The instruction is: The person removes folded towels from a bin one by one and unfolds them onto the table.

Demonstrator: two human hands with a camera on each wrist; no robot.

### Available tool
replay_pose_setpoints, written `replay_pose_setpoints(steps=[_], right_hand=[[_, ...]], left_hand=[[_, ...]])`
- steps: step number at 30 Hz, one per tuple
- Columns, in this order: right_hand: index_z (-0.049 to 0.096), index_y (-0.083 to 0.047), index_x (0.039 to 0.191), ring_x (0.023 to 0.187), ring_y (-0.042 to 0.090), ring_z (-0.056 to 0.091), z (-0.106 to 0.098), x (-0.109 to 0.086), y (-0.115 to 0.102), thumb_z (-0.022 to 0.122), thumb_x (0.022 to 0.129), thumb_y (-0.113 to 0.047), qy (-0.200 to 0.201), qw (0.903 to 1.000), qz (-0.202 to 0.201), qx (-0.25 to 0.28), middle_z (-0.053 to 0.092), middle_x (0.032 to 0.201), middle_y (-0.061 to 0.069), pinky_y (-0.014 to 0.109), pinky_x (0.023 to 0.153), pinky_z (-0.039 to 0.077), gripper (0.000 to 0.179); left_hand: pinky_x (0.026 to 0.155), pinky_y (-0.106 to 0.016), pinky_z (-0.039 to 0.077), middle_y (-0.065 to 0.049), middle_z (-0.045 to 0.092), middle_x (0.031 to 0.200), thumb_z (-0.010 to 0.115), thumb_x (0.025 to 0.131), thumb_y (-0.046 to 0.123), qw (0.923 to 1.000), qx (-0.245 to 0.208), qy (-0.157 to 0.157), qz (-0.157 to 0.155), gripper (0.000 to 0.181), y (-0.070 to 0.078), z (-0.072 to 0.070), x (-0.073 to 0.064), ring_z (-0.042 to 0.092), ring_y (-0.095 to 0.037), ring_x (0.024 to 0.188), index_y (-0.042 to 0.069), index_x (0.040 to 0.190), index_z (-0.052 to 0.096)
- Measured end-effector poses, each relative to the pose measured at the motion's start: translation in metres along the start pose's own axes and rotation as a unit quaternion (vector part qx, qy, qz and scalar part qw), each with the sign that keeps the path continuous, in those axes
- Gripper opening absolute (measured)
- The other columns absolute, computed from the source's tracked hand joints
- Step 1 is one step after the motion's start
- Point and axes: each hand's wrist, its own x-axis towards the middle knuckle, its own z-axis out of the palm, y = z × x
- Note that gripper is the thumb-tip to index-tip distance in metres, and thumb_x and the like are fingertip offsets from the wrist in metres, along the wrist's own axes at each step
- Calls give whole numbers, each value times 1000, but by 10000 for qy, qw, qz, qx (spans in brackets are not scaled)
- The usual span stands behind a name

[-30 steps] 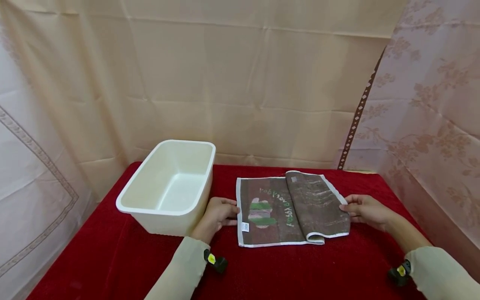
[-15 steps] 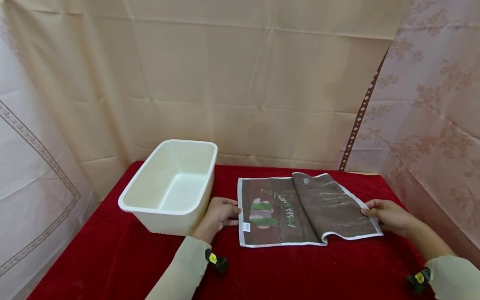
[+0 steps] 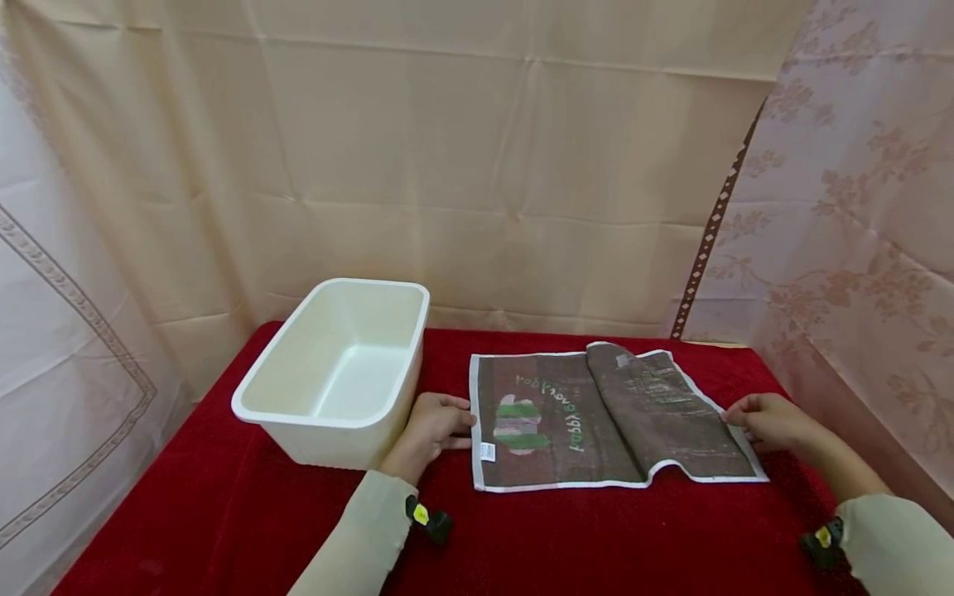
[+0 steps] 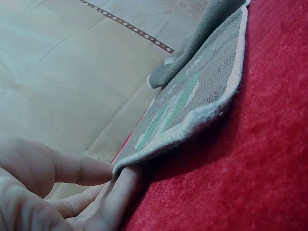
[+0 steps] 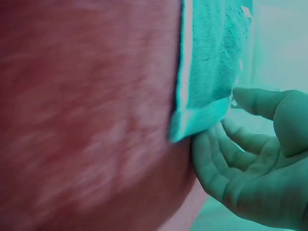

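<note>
Brown terry towel [image 3: 596, 418], white-hemmed, lies on the red-covered bench [image 3: 224, 513], right of centre in the head view. Its left part lies flat, showing a green and pink motif with green lettering. A raised fold runs from the far edge toward the near edge, and the right part spreads out beyond it toward the right hand. A small white label sits at the near-left corner.

Left hand [image 3: 432, 426] rests at the towel's left edge. In the left wrist view the fingers [image 4: 120, 192] lie under the lifted hem with the thumb against the edge from above: a light pinch on the towel's border, the cloth raised slightly off the bench there.

Right hand [image 3: 768, 420] is at the towel's right edge, near its near-right corner. In the right wrist view the fingers [image 5: 216, 159] are loosely curled beneath the hem corner and the thumb stands apart above it. The frame is blurred and colour-shifted; contact with the hem is visible, but whether the thumb closes on the cloth I cannot tell.

White plastic tub [image 3: 257, 397], rectangular, stands on the bench to the left of the towel, just beside the left hand. Both forearms wear pale sleeves. Beige and floral curtains hang behind and to the sides.
</note>
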Motion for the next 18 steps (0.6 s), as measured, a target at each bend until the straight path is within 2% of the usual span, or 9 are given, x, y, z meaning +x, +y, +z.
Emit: replay_pose_setpoints(steps=[3, 8, 13, 18], right_hand=[[55, 16, 114, 78, 16, 59, -2, 15, -10, 58, 104, -14, 284, 9990, -186, -304, 65, 93, 6, 33, 66, 58, 32], [50, 15, 124, 80, 14, 60, -4, 38, -18, 60, 104, -18, 525, 9980, -275, -238, 66, 98, 10, 29, 67, 58, 40], [45, 19, 129, 84, 16, 62, -5, 55, -21, 57, 105, -17, 492, 9984, -284, 65, 64, 105, 17, 29, 71, 60, 45], [49, 18, 124, 80, 13, 61, -3, 66, -23, 55, 106, -15, 442, 9985, -181, 280, 64, 97, 9, 26, 69, 59, 38]], left_hand=[[66, -41, 63, -15, 67, 84, 68, 85, -10, 10000, -29, 24, -49, 28, -1, -2, 0, 67, -21, 75, -12, 112, 63], [67, -41, 63, -16, 69, 84, 69, 85, -9, 10000, -38, -3, -54, 28, -1, -2, 1, 68, -21, 75, -12, 112, 63], [67, -42, 63, -17, 70, 86, 68, 85, -10, 10000, -80, -35, -10, 28, -1, -1, 1, 69, -22, 76, -12, 112, 63], [67, -43, 63, -18, 69, 87, 67, 84, -12, 9999, -87, -75, 14, 28, 0, 0, 1, 70, -23, 78, -13, 112, 62]])
